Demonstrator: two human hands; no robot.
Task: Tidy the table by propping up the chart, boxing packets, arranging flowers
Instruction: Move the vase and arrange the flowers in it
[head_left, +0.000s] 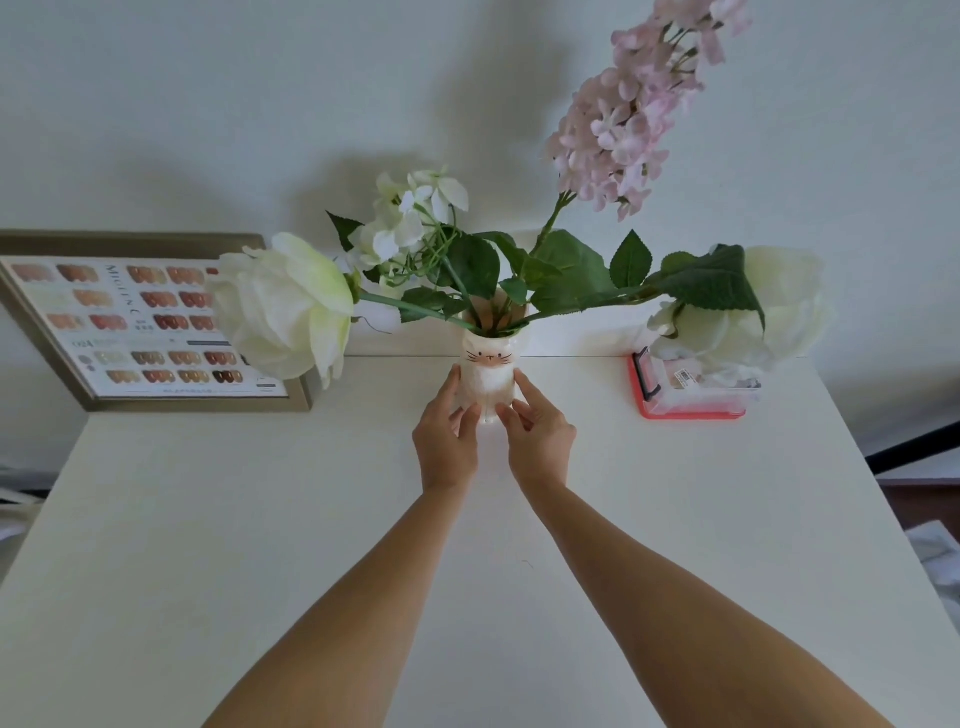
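A small white vase with a cat face (488, 366) stands at the middle back of the white table (311, 519). It holds a white rose (285, 306) leaning left, a white rose (753, 312) leaning right, small white blossoms (415, 213) and a tall pink flower spike (623, 114). My left hand (447, 441) and my right hand (537, 439) wrap the vase's lower part from both sides. The framed colour chart (140, 322) stands propped against the wall at the back left. A clear box with a red base (691, 389) sits at the back right, packets inside it.
The wall (208, 104) runs right behind the table. The right rose hangs over the box. Beyond the table's right edge there is a dark bar (914, 447) and some white material on the floor.
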